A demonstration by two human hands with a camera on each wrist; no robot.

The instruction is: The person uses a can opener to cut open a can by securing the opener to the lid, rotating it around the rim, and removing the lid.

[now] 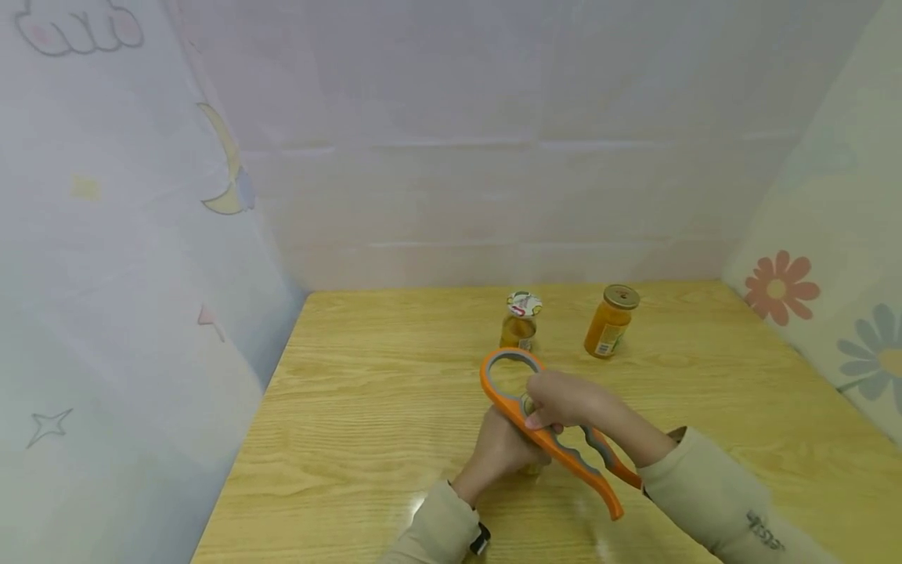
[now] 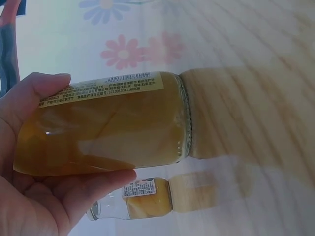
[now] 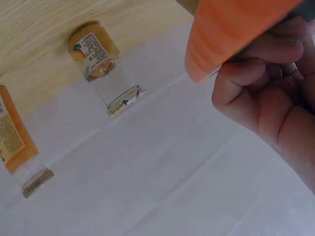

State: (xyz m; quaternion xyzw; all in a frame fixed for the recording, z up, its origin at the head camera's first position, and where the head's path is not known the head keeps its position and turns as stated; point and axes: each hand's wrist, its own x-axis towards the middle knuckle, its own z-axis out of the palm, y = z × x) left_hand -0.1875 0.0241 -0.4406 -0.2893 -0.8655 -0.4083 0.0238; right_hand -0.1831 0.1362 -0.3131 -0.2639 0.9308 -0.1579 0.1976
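Observation:
My left hand (image 1: 503, 442) grips a glass jar (image 2: 113, 123) with a printed yellow label and amber contents. The jar stands on the table in the left wrist view, thumb on one side and fingers on the other; in the head view the hands and tool mostly cover it. My right hand (image 1: 567, 399) holds an orange and grey jar opener (image 1: 588, 476) right above the left hand. The opener's large ring points up and left, and its two handles spread down and right. In the right wrist view, curled fingers (image 3: 268, 98) show beside the orange plastic.
Behind the hands stands a shorter jar (image 1: 519, 333) with a white patterned lid and amber contents. To its right is a taller orange-filled jar (image 1: 607, 325) with a gold lid. The wooden table (image 1: 366, 376) meets pale printed sheets (image 1: 493, 196) at the back and sides.

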